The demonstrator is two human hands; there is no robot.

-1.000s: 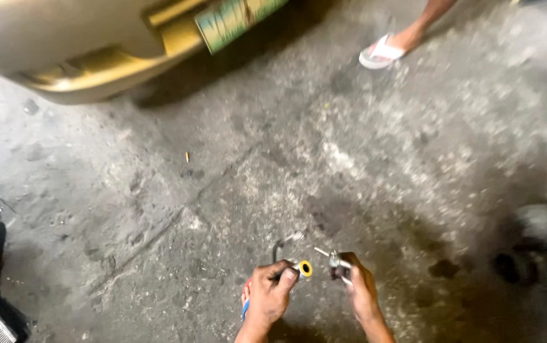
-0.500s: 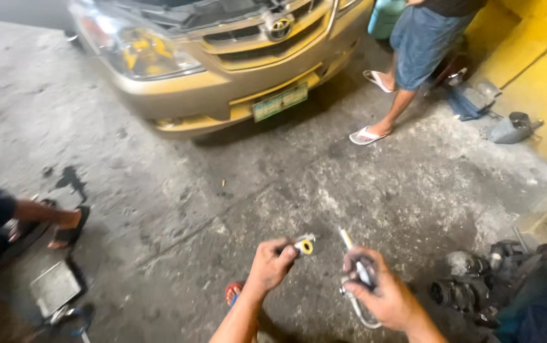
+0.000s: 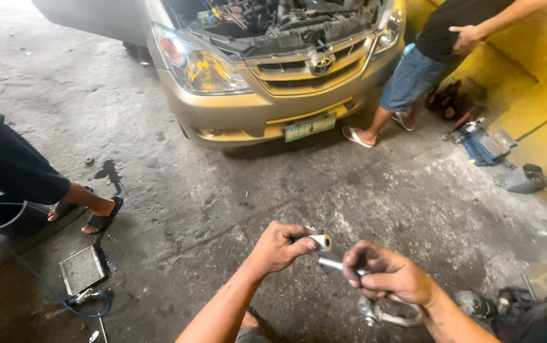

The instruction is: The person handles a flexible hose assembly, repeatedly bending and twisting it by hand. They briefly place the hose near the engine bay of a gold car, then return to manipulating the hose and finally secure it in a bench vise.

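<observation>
- Metal, silvery: 1 short fitting (image 3: 320, 241) with a yellow-ringed open end is pinched in the left hand (image 3: 278, 246), whose fingers hide its far end.
- The right hand (image 3: 391, 277) curls closed around 1 metal tube (image 3: 330, 263); the tube's middle is hidden in the fist.
- Both sit over the concrete floor (image 3: 178, 209), near its bottom edge.
- 1 gold car (image 3: 267, 95), cut off at the top.
- 2 bystanders, only partly visible.

Soft daylight from the upper left, washed-out glare there, dim shadow under the car (image 3: 267, 76), mostly sharp.
</observation>
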